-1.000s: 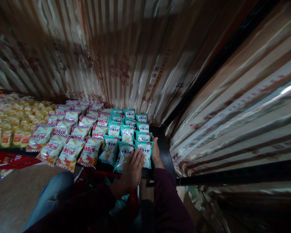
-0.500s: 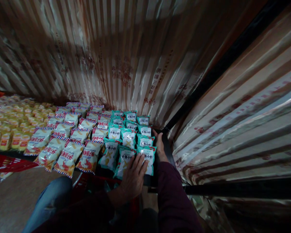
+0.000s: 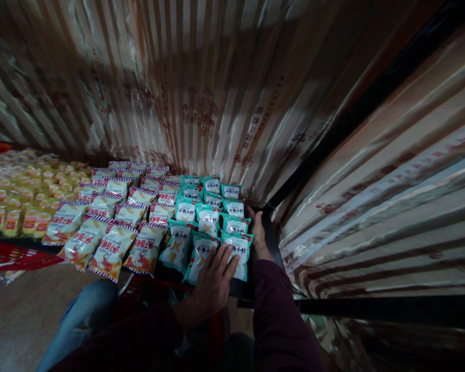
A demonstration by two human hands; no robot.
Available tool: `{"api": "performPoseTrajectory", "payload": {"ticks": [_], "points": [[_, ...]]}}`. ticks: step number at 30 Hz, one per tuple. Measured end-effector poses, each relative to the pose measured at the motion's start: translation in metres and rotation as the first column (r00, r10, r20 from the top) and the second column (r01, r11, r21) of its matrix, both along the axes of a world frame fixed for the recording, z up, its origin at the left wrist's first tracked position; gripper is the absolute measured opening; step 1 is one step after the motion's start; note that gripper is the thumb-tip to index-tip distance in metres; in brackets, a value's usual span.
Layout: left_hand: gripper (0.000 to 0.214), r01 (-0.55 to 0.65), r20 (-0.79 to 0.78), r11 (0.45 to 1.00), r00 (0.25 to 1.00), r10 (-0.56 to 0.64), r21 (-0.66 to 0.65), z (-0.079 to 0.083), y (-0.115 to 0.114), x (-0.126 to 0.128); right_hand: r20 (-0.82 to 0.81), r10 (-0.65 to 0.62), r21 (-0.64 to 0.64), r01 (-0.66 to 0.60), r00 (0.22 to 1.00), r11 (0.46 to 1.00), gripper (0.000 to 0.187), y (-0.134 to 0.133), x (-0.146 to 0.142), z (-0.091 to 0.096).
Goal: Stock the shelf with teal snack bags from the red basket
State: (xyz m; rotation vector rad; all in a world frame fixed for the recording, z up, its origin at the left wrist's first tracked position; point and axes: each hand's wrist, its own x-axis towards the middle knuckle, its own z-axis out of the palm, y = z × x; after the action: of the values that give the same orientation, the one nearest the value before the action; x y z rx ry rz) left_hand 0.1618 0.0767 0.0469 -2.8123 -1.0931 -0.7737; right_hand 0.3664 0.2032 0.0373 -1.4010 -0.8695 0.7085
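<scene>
Several teal snack packets point(image 3: 207, 217) lie in rows at the right end of a dark low shelf point(image 3: 271, 235). My left hand point(image 3: 216, 279) lies flat with fingers spread on the front teal packets point(image 3: 238, 248). My right hand point(image 3: 259, 232) runs along the right side of that row, fingers stretched out against the packets' edge. Both arms wear dark maroon sleeves.
Red-and-white striped snack packets point(image 3: 112, 227) fill the shelf's middle, yellow packets point(image 3: 19, 196) the left. A glossy striped curtain point(image 3: 201, 88) hangs behind and to the right, with a black frame bar point(image 3: 372, 307). A red basket point(image 3: 151, 289) sits under my arms; my jeans knee point(image 3: 85, 310) is at lower left.
My right hand has slid a little farther back along the right side of the teal packets. My left hand stays on the front packets. The view has shifted slightly.
</scene>
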Motion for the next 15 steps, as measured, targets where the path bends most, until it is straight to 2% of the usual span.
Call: {"api": "performPoseTrajectory", "payload": {"ticks": [3, 5, 10, 15], "points": [[0.064, 0.018, 0.01, 1.0, 1.0, -0.018, -0.018, 0.0, -0.001, 0.0, -0.241, 0.002, -0.046, -0.013, 0.97, 0.999, 0.078, -0.018, 0.003, -0.003], [0.065, 0.035, 0.015, 0.999, 0.999, -0.034, -0.025, 0.001, -0.003, -0.001, -0.283, -0.026, -0.031, 0.019, 0.959, 0.999, 0.077, -0.035, 0.004, -0.006], [0.065, 0.05, 0.025, 0.997, 0.998, -0.049, -0.053, 0.003, -0.008, -0.006, -0.238, -0.091, 0.034, 0.102, 0.967, 0.994, 0.072, -0.08, -0.002, -0.011], [0.062, 0.061, 0.016, 0.995, 0.998, -0.06, -0.081, 0.003, -0.018, -0.013, -0.168, -0.272, 0.062, 0.286, 0.947, 0.956, 0.065, -0.123, -0.032, -0.009]]}}
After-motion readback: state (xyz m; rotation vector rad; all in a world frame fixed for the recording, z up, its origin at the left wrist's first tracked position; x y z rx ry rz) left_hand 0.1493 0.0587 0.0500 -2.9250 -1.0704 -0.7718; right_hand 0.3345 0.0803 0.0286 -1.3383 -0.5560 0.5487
